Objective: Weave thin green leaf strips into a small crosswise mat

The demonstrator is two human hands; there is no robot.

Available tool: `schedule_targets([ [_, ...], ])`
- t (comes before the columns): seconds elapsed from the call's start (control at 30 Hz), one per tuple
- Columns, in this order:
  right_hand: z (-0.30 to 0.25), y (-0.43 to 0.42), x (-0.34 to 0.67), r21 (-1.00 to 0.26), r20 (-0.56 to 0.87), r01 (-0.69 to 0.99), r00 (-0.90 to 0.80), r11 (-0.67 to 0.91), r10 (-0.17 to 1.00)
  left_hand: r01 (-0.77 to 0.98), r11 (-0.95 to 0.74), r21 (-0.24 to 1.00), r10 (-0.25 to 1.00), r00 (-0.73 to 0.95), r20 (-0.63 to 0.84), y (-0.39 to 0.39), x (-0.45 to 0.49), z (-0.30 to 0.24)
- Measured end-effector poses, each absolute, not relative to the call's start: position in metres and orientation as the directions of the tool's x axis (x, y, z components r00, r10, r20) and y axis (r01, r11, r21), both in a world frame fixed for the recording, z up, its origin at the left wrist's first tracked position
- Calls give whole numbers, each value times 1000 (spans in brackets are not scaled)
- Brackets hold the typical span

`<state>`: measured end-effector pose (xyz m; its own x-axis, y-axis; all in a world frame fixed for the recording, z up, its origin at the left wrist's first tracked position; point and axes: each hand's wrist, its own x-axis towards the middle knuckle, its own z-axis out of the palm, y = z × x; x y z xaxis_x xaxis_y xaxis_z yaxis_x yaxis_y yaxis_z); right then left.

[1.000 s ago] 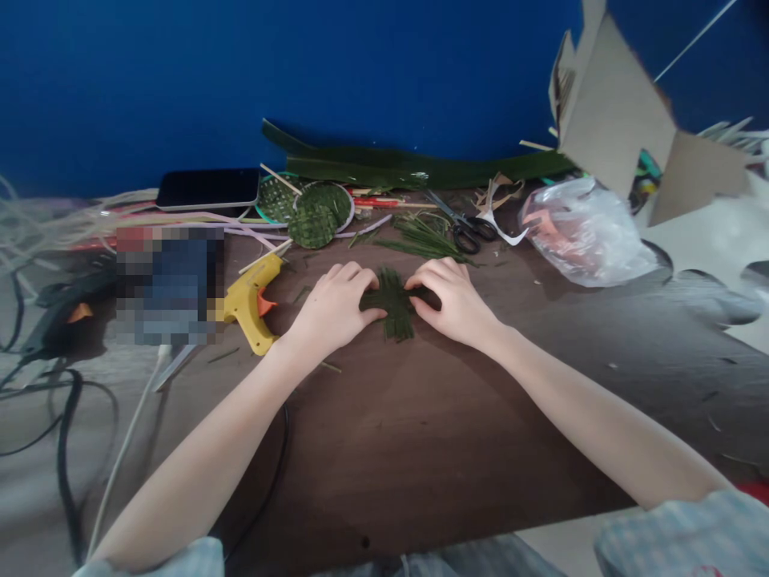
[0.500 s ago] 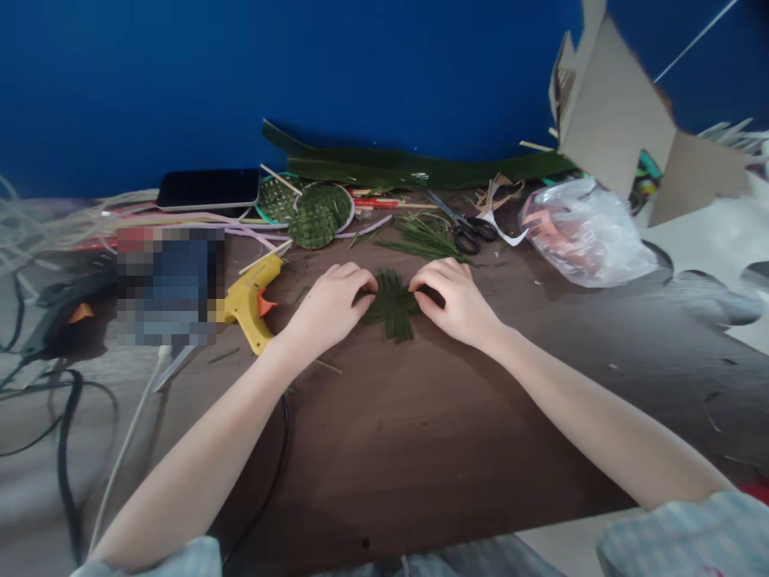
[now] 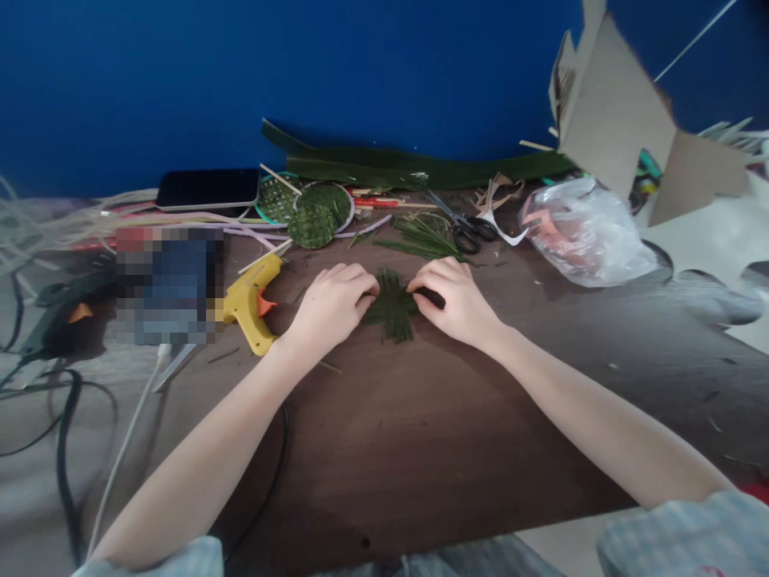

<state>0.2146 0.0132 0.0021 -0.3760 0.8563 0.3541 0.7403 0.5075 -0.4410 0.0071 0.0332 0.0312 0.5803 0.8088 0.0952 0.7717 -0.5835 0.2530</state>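
Observation:
A small cross-shaped weave of green leaf strips point(image 3: 395, 308) lies on the brown table between my hands. My left hand point(image 3: 340, 300) pinches its left side, thumb and fingers close together. On the opposite edge, my right hand point(image 3: 450, 300) has its thumb and forefinger curled at the strip ends. The exact strips between my fingertips are hidden. Just behind the weave lies a bundle of loose green strips point(image 3: 424, 239), beside black-handled scissors point(image 3: 472, 231). Round woven green discs point(image 3: 313, 224) rest further back to the left.
A yellow glue gun point(image 3: 252, 303) sits left of my left hand, near a blurred-out device point(image 3: 177, 288) with a white cable. A long green leaf point(image 3: 384, 167) runs along the blue wall. On the right are a plastic bag point(image 3: 592, 232) and a cardboard box point(image 3: 616, 112).
My right fingertips have shifted very slightly left toward the weave. My left hand and everything else look almost the same.

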Motion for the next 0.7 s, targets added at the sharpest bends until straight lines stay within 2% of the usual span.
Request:
schedule_targets([
  [0.2, 2, 16, 215, -453, 348, 739, -369, 499, 862, 772, -597, 218, 801, 590, 104, 34, 8, 33],
  [0.5, 11, 24, 215, -368, 299, 756, -455, 541, 839, 759, -637, 134, 770, 620, 149, 34, 6, 30],
  [0.7, 13, 25, 214, -352, 282, 756, -477, 552, 833, 758, -636, 141, 771, 618, 156, 35, 5, 29],
])
